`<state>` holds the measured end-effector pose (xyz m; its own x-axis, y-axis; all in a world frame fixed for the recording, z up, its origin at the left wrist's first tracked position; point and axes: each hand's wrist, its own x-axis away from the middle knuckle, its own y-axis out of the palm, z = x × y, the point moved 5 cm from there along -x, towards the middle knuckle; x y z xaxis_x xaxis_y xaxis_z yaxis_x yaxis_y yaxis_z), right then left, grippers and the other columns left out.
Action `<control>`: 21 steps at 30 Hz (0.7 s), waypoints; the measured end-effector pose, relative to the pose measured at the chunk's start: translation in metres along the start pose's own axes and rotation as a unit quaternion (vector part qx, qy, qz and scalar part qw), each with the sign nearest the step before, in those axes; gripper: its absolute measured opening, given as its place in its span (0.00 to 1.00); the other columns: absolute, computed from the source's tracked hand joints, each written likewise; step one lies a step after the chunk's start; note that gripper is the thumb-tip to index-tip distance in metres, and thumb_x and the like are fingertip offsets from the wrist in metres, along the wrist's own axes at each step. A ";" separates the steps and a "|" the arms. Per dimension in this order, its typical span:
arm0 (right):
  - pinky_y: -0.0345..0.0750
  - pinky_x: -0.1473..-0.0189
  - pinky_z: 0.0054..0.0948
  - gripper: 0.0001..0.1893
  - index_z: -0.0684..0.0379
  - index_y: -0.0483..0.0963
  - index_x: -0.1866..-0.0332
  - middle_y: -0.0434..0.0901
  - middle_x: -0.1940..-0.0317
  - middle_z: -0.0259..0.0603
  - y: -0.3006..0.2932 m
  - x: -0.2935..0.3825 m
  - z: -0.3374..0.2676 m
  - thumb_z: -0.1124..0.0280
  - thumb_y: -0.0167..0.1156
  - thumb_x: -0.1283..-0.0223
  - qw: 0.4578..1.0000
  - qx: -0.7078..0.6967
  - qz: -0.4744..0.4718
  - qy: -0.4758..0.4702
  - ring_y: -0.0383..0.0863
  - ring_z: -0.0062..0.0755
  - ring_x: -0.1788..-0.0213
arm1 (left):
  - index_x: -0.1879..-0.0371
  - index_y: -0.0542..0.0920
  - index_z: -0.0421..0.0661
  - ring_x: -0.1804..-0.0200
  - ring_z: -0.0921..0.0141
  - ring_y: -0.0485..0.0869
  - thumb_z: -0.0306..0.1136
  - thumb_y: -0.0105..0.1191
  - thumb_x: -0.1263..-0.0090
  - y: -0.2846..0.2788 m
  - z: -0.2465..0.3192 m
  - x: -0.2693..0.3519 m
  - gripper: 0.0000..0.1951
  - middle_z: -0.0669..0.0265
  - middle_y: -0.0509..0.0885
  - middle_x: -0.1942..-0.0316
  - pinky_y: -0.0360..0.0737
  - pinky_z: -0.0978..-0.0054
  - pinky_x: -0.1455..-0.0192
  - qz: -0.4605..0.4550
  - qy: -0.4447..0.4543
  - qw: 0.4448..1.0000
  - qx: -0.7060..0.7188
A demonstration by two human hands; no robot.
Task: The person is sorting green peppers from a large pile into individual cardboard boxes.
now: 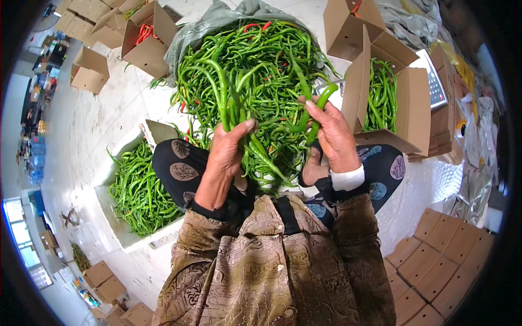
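Note:
A bundle of long green chili peppers [222, 95] is gripped in my left hand [228, 148], with the thumb laid across it and ends sticking out above and below the fist. My right hand [332, 128] pinches a few more green peppers [326, 95], one of them thick and curved at the tip. Both hands are raised over a large heap of green chili peppers [269, 87], which has some red ones among it. The heap spills from a grey-green plastic sack [183, 45] towards my feet.
At my left is a white foam box [104, 199] full of green peppers. An open cardboard carton [412, 102] of green peppers stands at the right beside a digital scale [434, 81]. Another carton [140, 53] holds red peppers. Closed cartons [440, 252] are stacked at lower right.

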<state>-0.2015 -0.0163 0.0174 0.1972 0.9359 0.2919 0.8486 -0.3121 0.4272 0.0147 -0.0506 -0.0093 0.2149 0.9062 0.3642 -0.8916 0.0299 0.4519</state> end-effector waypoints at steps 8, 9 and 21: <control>0.75 0.55 0.22 0.20 0.65 0.74 0.44 0.80 0.51 0.36 0.153 0.014 -0.064 0.65 0.63 0.36 0.967 0.080 -0.239 -0.033 0.77 0.20 0.57 | 0.58 0.77 0.40 0.69 0.71 0.80 0.21 0.57 0.36 -0.069 -0.102 -0.011 0.09 0.66 0.81 0.68 0.79 0.75 0.66 0.132 -0.103 0.983 0.070; 0.75 0.55 0.23 0.21 0.66 0.74 0.43 0.79 0.53 0.37 0.186 0.020 -0.068 0.64 0.63 0.36 0.954 0.111 -0.276 -0.026 0.77 0.21 0.57 | 0.57 0.77 0.39 0.68 0.70 0.81 0.21 0.57 0.38 -0.067 -0.110 -0.011 0.11 0.64 0.82 0.68 0.80 0.73 0.67 0.126 -0.107 0.983 0.082; 0.69 0.68 0.17 0.17 0.62 0.74 0.50 0.79 0.63 0.32 0.078 -0.008 -0.037 0.61 0.63 0.37 0.972 0.213 -0.089 -0.031 0.73 0.16 0.66 | 0.54 0.75 0.40 0.64 0.73 0.80 0.29 0.63 0.36 -0.033 -0.014 0.034 0.15 0.66 0.81 0.66 0.80 0.73 0.60 -0.015 -0.038 0.990 0.137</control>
<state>-0.1554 -0.0541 0.0802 0.0460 0.9812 0.1874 0.9958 -0.0598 0.0688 0.0460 -0.0155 -0.0231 0.2786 0.8722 0.4021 -0.7453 -0.0677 0.6633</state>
